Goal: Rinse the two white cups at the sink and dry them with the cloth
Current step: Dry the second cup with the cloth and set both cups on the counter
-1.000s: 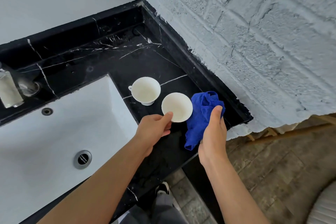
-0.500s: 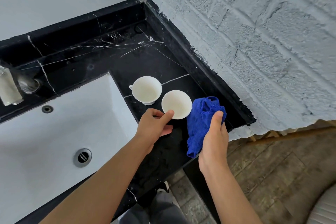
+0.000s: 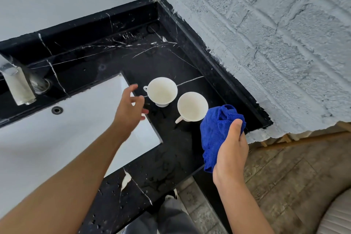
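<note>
Two white cups stand upright on the black marble counter (image 3: 171, 150), right of the sink. The far cup (image 3: 161, 91) has its handle pointing left. The near cup (image 3: 192, 106) has its handle pointing towards me. My left hand (image 3: 129, 109) hovers open over the sink's right edge, just left of the far cup and touching neither cup. My right hand (image 3: 230, 150) grips a bunched blue cloth (image 3: 215, 131) beside the near cup, over the counter's front right corner.
The white sink basin (image 3: 47, 138) with an overflow hole (image 3: 56, 110) fills the left. A chrome tap (image 3: 17, 85) stands at the far left. A rough grey brick wall (image 3: 266, 43) borders the counter on the right. My shoe and tiled floor lie below.
My left hand has let go of the near cup, which now stands on the counter, and has moved left with fingers spread. My right hand still holds the cloth.
</note>
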